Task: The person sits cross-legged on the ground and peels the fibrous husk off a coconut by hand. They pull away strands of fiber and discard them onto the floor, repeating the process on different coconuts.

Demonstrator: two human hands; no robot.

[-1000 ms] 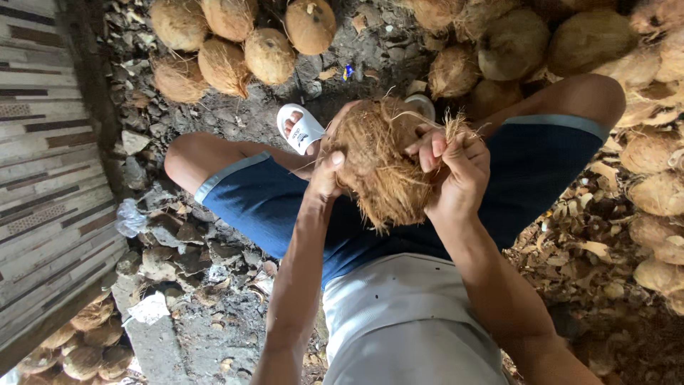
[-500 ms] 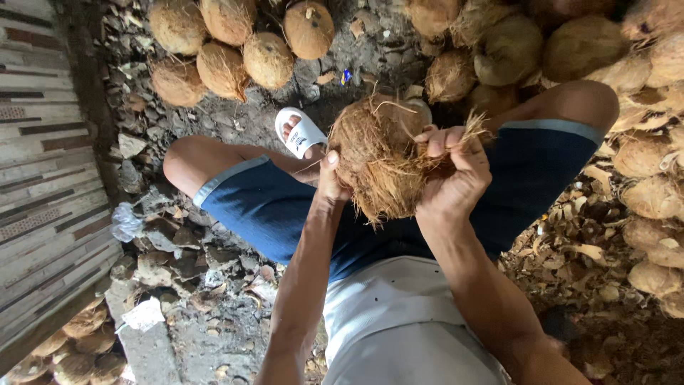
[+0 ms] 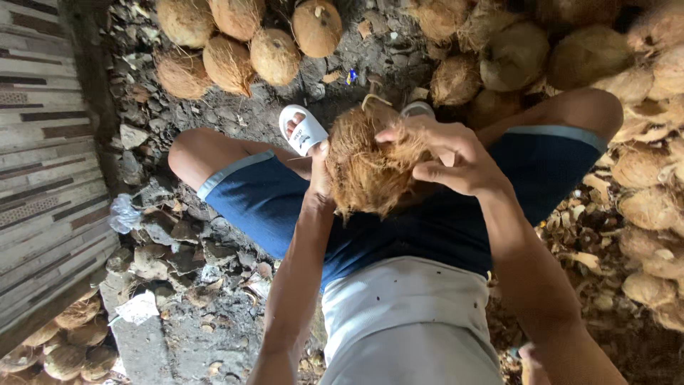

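Note:
A brown, hairy coconut (image 3: 367,167) with loose husk fibres is held above my lap, between my knees. My left hand (image 3: 320,171) presses against its left side, mostly hidden behind the husk. My right hand (image 3: 442,158) lies over its top right, fingers curled into the fibres. I sit in blue shorts and a pale shirt, with white sandals (image 3: 303,130) on my feet just beyond the coconut.
Several husked coconuts (image 3: 246,43) lie on the dirt ahead and more are piled at the right (image 3: 652,178). A striped wall (image 3: 43,185) stands at the left. Stones and husk scraps (image 3: 178,249) litter the ground; further coconuts sit at the lower left (image 3: 60,342).
My right hand has shifted from gripping a tuft of fibre at the coconut's right side to lying over its top. The coconut sits slightly lower and turned.

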